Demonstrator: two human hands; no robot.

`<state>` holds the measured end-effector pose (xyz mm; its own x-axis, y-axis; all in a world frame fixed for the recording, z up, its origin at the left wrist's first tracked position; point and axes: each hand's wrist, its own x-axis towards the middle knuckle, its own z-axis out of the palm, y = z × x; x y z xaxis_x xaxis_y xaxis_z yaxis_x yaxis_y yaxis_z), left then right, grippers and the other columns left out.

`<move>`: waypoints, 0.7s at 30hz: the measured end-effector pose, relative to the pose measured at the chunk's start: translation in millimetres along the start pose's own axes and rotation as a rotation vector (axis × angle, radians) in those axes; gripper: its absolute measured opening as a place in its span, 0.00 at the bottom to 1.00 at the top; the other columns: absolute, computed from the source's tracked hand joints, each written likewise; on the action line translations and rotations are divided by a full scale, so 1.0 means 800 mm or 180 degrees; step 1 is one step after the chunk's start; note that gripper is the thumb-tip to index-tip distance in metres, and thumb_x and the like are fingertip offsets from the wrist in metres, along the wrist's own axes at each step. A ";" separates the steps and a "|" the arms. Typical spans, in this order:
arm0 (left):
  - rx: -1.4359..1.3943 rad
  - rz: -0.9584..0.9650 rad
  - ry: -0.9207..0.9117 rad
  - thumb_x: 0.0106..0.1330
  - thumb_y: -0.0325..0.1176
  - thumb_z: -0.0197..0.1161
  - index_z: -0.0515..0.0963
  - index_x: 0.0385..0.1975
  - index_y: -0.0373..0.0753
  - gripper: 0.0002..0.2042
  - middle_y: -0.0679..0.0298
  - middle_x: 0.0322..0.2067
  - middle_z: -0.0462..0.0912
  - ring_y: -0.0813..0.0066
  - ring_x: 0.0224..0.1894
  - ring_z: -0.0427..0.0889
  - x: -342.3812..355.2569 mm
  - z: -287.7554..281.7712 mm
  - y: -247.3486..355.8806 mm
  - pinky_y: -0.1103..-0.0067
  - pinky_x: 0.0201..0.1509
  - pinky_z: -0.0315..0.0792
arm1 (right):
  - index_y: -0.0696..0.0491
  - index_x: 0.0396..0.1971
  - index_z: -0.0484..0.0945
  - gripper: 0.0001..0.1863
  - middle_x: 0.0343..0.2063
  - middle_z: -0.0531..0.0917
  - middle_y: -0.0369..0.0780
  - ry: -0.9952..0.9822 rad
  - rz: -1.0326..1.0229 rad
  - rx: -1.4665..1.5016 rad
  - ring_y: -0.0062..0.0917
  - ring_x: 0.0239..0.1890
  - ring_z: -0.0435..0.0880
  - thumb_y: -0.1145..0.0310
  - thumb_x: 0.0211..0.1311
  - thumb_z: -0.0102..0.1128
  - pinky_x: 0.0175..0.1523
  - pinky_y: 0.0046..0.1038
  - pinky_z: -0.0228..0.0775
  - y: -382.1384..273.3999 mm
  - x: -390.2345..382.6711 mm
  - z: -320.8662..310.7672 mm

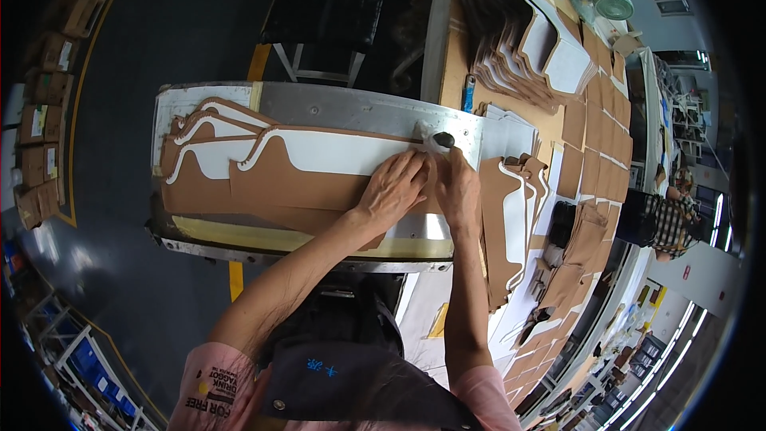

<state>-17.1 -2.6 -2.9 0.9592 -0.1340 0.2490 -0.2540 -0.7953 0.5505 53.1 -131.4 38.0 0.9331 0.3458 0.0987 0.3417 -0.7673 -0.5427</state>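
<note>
Brown sheet pieces with shaped white panels [335, 152] lie overlapping along a metal-topped bench [343, 104]. My left hand [395, 187] rests on the right part of these pieces, fingers stretched out and pointing away from me. Close beside it, my right hand [457, 187] is closed at the right end of the pieces; what its fingers grip is hidden. Just beyond the right fingertips sits a small dark rounded object [443, 140] with whitish, translucent material around it. Whether the right hand touches that object, I cannot tell.
To the right, a table carries more brown-and-white pieces [507, 223], a fanned stack of them [519, 48] and a blue-handled tool [468, 94]. A black-topped stool [323, 8] stands beyond the bench. Cardboard boxes [48, 112] line the far left. Another person [666, 219] works at the right.
</note>
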 end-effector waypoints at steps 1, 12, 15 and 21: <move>-0.0009 -0.0001 -0.0045 0.55 0.38 0.70 0.73 0.54 0.33 0.28 0.54 0.57 0.69 0.58 0.64 0.66 -0.002 -0.001 -0.002 0.66 0.65 0.66 | 0.59 0.31 0.69 0.10 0.22 0.77 0.55 0.0094 -0.0035 0.0036 0.55 0.27 0.77 0.71 0.64 0.60 0.30 0.42 0.69 0.001 -0.002 -0.002; 0.0143 -0.0085 0.0122 0.52 0.32 0.71 0.76 0.50 0.35 0.24 0.52 0.56 0.71 0.55 0.63 0.66 0.019 -0.023 -0.021 0.60 0.65 0.61 | 0.59 0.31 0.70 0.08 0.20 0.78 0.53 0.0548 0.0161 -0.0094 0.52 0.23 0.78 0.71 0.64 0.58 0.27 0.42 0.67 0.011 -0.036 0.007; 0.0172 -0.0722 -0.0222 0.51 0.35 0.74 0.73 0.53 0.37 0.28 0.56 0.52 0.70 0.57 0.59 0.67 0.035 -0.046 -0.038 0.63 0.60 0.61 | 0.61 0.31 0.70 0.09 0.18 0.75 0.51 0.0396 0.0583 0.0316 0.42 0.19 0.75 0.71 0.67 0.56 0.28 0.37 0.67 0.025 -0.048 -0.006; -0.0124 -0.1018 -0.0919 0.51 0.32 0.73 0.73 0.44 0.42 0.21 0.60 0.47 0.72 0.62 0.55 0.71 0.067 -0.061 -0.040 0.64 0.55 0.66 | 0.58 0.35 0.73 0.07 0.19 0.76 0.33 0.0752 0.1272 0.1729 0.13 0.15 0.67 0.71 0.66 0.59 0.19 0.20 0.59 0.061 -0.068 -0.033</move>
<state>36.1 44.3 31.8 0.9844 -0.0486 -0.1692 0.0626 -0.8015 0.5948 22.3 -202.2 28.1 0.9956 -0.0791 -0.0496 -0.0780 -0.4121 -0.9078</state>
